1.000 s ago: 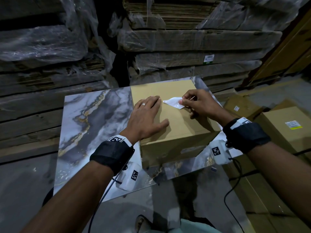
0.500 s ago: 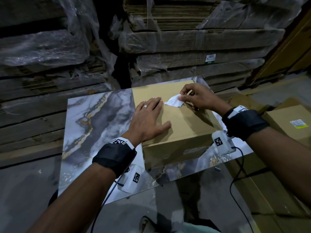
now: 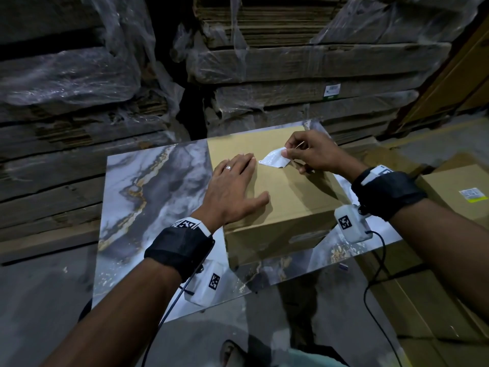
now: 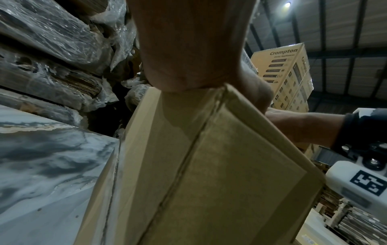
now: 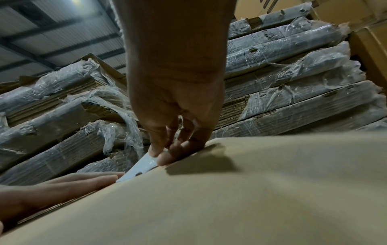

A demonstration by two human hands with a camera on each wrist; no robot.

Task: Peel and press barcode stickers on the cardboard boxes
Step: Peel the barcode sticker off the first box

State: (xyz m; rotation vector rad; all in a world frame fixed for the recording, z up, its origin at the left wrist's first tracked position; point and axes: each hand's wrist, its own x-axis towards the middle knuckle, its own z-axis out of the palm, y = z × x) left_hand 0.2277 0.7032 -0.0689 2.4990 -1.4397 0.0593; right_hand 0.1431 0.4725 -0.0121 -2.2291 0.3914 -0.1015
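Observation:
A plain cardboard box (image 3: 288, 197) stands on a marble-patterned table (image 3: 148, 192). My left hand (image 3: 235, 186) lies flat on the box top with straight fingers, its fingertips (image 5: 100, 179) close to the sticker. My right hand (image 3: 304, 152) pinches the right end of a white barcode sticker (image 3: 274, 161) between thumb and fingers. The sticker (image 5: 140, 167) slopes down, its left tip on the box top (image 5: 230, 190) and its right end lifted. The left wrist view shows the box side (image 4: 209, 165) under my palm.
Wrapped stacks of flat cardboard (image 3: 291, 62) rise behind the table. More boxes sit at the right on the floor, one with a yellow-edged label (image 3: 472, 194). Printed cartons (image 4: 286, 69) tower further off. A cable (image 3: 375, 282) hangs from my right wrist.
My right hand has moved away from me across the box top, still holding the sticker. The left hand stays flat on the box.

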